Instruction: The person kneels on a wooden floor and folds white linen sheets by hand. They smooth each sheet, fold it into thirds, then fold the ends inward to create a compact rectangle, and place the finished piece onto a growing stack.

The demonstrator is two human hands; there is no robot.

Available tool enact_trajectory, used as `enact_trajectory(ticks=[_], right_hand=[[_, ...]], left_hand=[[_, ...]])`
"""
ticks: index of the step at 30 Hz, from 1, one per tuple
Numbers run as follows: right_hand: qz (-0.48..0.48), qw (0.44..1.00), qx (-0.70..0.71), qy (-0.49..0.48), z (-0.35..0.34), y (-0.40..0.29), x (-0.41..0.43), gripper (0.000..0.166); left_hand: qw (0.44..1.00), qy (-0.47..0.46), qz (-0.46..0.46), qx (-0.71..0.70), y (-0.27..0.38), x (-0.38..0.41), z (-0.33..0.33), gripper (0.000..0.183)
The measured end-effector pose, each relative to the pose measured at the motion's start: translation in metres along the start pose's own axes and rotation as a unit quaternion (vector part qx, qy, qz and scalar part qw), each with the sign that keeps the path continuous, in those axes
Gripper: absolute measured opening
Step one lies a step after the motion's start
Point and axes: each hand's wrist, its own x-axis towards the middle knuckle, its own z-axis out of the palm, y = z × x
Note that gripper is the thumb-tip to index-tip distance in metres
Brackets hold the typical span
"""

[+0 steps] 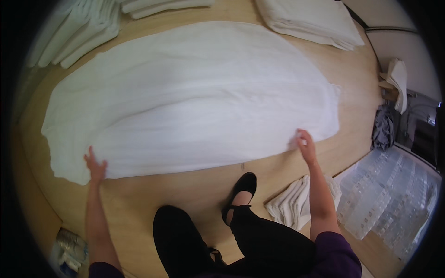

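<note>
A large white cloth lies spread on the light wood-look floor, with soft wrinkles across its middle and a layered edge at its right end. Its near edge runs past both hands. My left hand rests at the near left part of the cloth, fingers spread. My right hand is over the near right edge, thumb and fingertips curled close together; it is blurred, and whether it pinches the cloth cannot be told.
Folded white cloths stand at the upper left, with another folded stack at the upper right. More folded cloths lie by my right forearm. Clear plastic sheeting, a grey crumpled cloth and a plastic bag lie around the sides.
</note>
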Motion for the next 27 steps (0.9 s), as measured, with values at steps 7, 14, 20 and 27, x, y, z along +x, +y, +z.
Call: enact_trajectory(ticks=[7, 14, 20, 27], right_hand=[[0.088, 0.957, -0.038, 0.275, -0.034, -0.008, -0.008, 0.042], [0.326, 0.927, 0.162, 0.094, -0.076, 0.021, 0.02, 0.039], [0.323, 0.94, 0.064, 0.086, -0.115, -0.015, 0.06, 0.036], [0.008, 0.896, 0.323, 0.306, -0.275, -0.161, 0.13, 0.03]], left_hand=[[0.953, 0.09, 0.289, 0.013, 0.031, -0.005, -0.049, 0.043], [0.928, -0.035, 0.36, 0.088, 0.143, -0.07, -0.032, 0.031], [0.956, 0.001, 0.292, -0.013, 0.152, -0.039, -0.11, 0.019], [0.953, 0.154, 0.235, -0.115, 0.159, -0.018, -0.221, 0.013]])
